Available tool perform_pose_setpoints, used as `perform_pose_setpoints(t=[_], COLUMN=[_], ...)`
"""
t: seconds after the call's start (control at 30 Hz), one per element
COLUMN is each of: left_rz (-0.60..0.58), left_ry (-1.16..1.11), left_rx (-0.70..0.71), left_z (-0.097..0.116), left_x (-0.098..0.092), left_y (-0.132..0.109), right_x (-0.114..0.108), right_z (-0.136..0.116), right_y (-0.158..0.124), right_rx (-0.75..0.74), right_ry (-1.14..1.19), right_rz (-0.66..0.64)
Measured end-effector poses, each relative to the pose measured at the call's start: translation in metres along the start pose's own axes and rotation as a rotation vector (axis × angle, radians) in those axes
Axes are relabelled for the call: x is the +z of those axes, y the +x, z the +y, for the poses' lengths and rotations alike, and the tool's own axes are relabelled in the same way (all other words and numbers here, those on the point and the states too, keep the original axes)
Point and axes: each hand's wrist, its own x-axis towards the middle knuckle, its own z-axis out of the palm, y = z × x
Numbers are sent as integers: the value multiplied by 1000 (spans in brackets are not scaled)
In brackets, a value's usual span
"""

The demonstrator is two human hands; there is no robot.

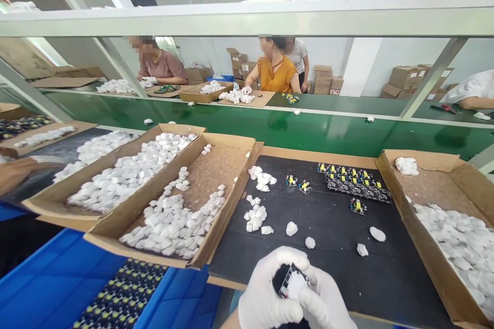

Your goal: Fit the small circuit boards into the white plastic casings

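Both of my hands wear white gloves at the front edge of the black work surface. My left hand (pixel 266 293) is closed round the left side of a small circuit board (pixel 286 284). On the board's other side my right hand (pixel 322 295) presses a white lump (pixel 295 286) against it with thumb and fingers. Just beyond my hands lie loose white lumps (pixel 292 229). Farther back are two small boards with yellow parts (pixel 304 186), a single board (pixel 357 206) and a joined row of boards (pixel 355 182).
Cardboard trays of white lumps stand at the left (pixel 227 211) and right (pixel 428 247). Blue bins (pixel 181 298), one with rows of boards, sit lower left. A green conveyor (pixel 247 131) runs behind, under a shelf. Another person's hand (pixel 17 172) is at far left; people sit beyond.
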Motion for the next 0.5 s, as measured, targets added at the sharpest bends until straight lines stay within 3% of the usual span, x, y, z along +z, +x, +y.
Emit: perform_pose_setpoints(t=[0.17,0.4,0.5], left_rz=[-40,78,131], left_ry=[117,483,595], left_rx=[2,186,175], left_z=[8,8,4], left_x=[-5,-7,-10], left_y=[-5,3,13], right_x=[-2,0,1], right_z=[-10,-37,-51], right_y=[0,8,18], right_rx=[59,-34,-48], right_ry=[-216,-350,-450], right_rz=[-26,-12,6])
